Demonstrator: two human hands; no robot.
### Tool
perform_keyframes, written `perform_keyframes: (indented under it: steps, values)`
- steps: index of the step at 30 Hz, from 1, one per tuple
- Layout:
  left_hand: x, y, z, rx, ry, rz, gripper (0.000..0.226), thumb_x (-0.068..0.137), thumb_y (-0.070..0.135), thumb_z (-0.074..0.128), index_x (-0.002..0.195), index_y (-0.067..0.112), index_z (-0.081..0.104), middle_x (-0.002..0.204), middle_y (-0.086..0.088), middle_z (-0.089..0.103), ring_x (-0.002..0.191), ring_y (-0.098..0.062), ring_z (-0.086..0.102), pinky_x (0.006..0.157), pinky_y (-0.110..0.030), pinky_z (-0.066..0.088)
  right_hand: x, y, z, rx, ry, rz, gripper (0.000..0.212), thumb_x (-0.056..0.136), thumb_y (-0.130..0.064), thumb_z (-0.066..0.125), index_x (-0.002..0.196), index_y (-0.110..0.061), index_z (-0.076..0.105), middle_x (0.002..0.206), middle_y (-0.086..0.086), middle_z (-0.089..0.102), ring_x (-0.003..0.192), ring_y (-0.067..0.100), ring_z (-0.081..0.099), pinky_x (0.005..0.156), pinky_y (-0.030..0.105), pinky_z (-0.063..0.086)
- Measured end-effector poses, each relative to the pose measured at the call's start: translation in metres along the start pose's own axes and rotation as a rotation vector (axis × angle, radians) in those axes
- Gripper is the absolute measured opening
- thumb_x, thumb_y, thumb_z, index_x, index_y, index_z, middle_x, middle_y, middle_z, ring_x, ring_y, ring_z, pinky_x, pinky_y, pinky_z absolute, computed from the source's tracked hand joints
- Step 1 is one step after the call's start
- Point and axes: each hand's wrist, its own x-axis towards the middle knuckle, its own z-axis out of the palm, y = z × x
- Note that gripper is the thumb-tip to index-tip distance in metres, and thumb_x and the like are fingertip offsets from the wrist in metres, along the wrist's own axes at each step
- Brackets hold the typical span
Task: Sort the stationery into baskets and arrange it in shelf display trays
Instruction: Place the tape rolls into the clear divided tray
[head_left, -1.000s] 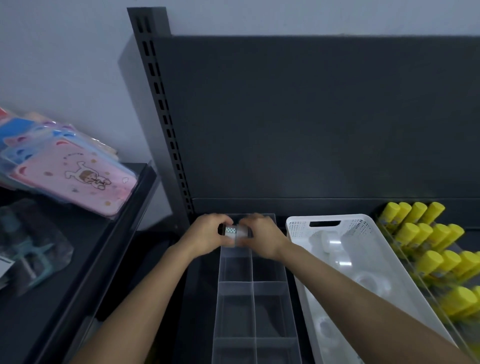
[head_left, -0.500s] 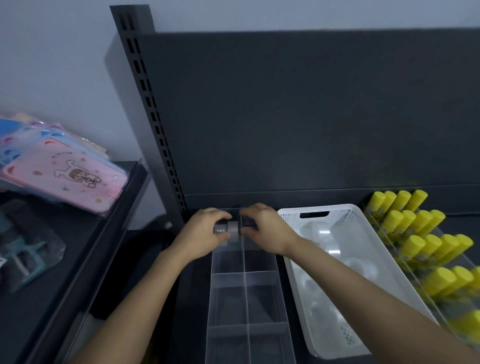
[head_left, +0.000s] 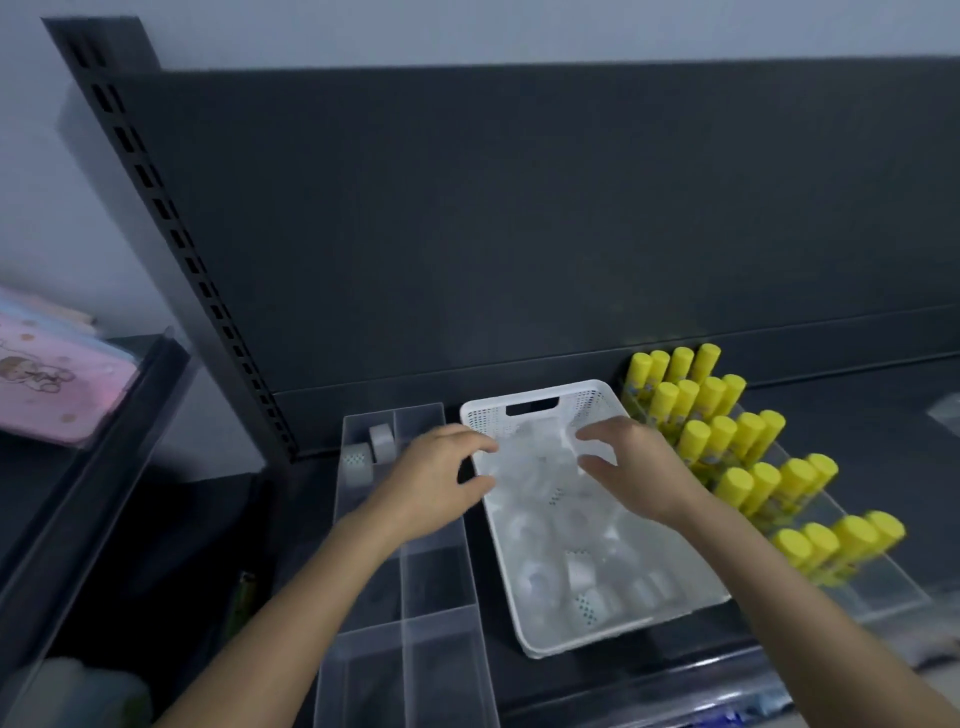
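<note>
Over white basket (head_left: 592, 402): left hand (head_left: 431, 483), right hand (head_left: 636, 467) loosely splayed, both empty.

Tray (head_left: 410, 654) left of basket (head_left: 540, 405); glue sticks (head_left: 727, 441) right.

1. Pale grey-white wall (head_left: 467, 31) across 12 o'clock, also running down the 9 o'clock side.
2. Dark grey metal back panel (head_left: 519, 234) fills the middle, from 10 to 3 o'clock.
3. Slotted upright (head_left: 171, 223), same dark grey, slants from 11 o'clock down toward centre.
4. Dark shelf deck (head_left: 857, 410) at 3 o'clock, meeting the panel's foot.
5. Neighbouring dark shelf (head_left: 62, 499) at 8 o'clock, with a clear edge strip (head_left: 171, 358) along its front.
6. Light is dim, cool and bluish.
</note>
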Motion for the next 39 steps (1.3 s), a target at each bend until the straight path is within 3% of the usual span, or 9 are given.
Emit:
perform_keyframes:
  steps: [3,7,11,17,22,25,29,31,39]
  values:
    - [0.008,0.019,0.016,-0.005,-0.072,0.046,0.037,0.086,0.024,0.067,0.122,0.020,0.063,0.123,0.008,0.059,0.111,-0.002,0.051,0.088,0.001,0.028,-0.012,0.014,-0.001,0.017,-0.055,0.022,0.036,0.091,-0.014,0.058,0.127,-0.011,0.059,0.131,0.004,0.058,0.123,0.018,0.052,0.100,0.024,0.038]
    - [0.018,0.039,0.041,0.033,-0.211,0.059,0.043,0.084,0.033,0.066,0.125,0.023,0.060,0.125,0.006,0.056,0.116,-0.009,0.051,0.099,-0.023,0.040,-0.020,0.025,0.003,-0.005,-0.125,0.048,0.040,0.083,0.003,0.049,0.120,-0.007,0.062,0.125,0.009,0.061,0.118,0.024,0.055,0.097,0.028,0.042]
    - [0.024,0.055,0.066,0.159,-0.289,0.033,0.059,0.079,0.055,0.063,0.127,0.022,0.056,0.119,0.002,0.056,0.111,-0.015,0.050,0.090,-0.033,0.045,-0.022,0.028,0.005,-0.064,-0.185,0.032,0.035,0.079,-0.002,0.057,0.114,-0.003,0.062,0.120,0.011,0.063,0.113,0.025,0.055,0.092,0.031,0.041]
    - [0.029,0.058,0.078,0.261,-0.245,0.016,0.053,0.075,0.056,0.060,0.109,0.016,0.063,0.099,0.000,0.054,0.100,-0.019,0.048,0.080,-0.031,0.045,-0.020,0.026,0.008,-0.111,-0.272,-0.007,0.051,0.077,-0.012,0.068,0.126,-0.009,0.053,0.127,0.007,0.058,0.116,0.024,0.053,0.095,0.030,0.042]
    - [0.027,0.051,0.065,-0.041,-0.174,-0.097,0.050,0.063,0.060,0.059,0.094,0.022,0.066,0.082,0.005,0.062,0.079,-0.015,0.060,0.070,-0.035,0.052,-0.018,0.020,0.008,-0.074,-0.188,-0.053,0.034,0.078,-0.023,0.071,0.107,-0.009,0.060,0.105,0.008,0.062,0.096,0.023,0.057,0.080,0.032,0.044]
    - [0.025,0.044,0.055,-0.170,-0.144,-0.140,0.052,0.060,0.060,0.062,0.101,0.029,0.066,0.088,0.011,0.065,0.078,-0.004,0.063,0.071,-0.029,0.055,-0.017,0.017,0.004,0.056,-0.131,-0.058,0.028,0.076,-0.023,0.074,0.097,-0.009,0.062,0.093,0.007,0.062,0.085,0.021,0.055,0.075,0.031,0.044]
    - [0.022,0.034,0.042,-0.283,-0.056,-0.136,0.058,0.065,0.044,0.070,0.121,0.030,0.060,0.106,0.023,0.060,0.088,0.006,0.061,0.081,-0.018,0.053,-0.015,0.006,0.001,0.324,-0.046,0.007,0.056,0.076,-0.017,0.075,0.127,-0.013,0.052,0.107,0.005,0.062,0.099,0.018,0.059,0.084,0.035,0.053]
    - [0.019,0.028,0.033,-0.297,-0.015,-0.115,0.062,0.067,0.036,0.071,0.127,0.027,0.058,0.111,0.023,0.056,0.094,0.011,0.058,0.082,-0.008,0.047,-0.013,0.000,0.002,0.398,-0.016,0.011,0.054,0.077,-0.020,0.074,0.126,-0.014,0.051,0.109,0.001,0.062,0.101,0.014,0.060,0.083,0.032,0.056]
    - [0.003,-0.003,-0.005,-0.372,0.092,-0.158,0.042,0.071,0.021,0.079,0.106,0.038,0.063,0.103,0.017,0.065,0.084,0.000,0.064,0.076,-0.019,0.055,0.011,-0.035,0.018,0.407,0.019,-0.132,0.050,0.078,-0.025,0.071,0.125,-0.016,0.056,0.109,-0.002,0.055,0.099,0.011,0.056,0.078,0.023,0.055]
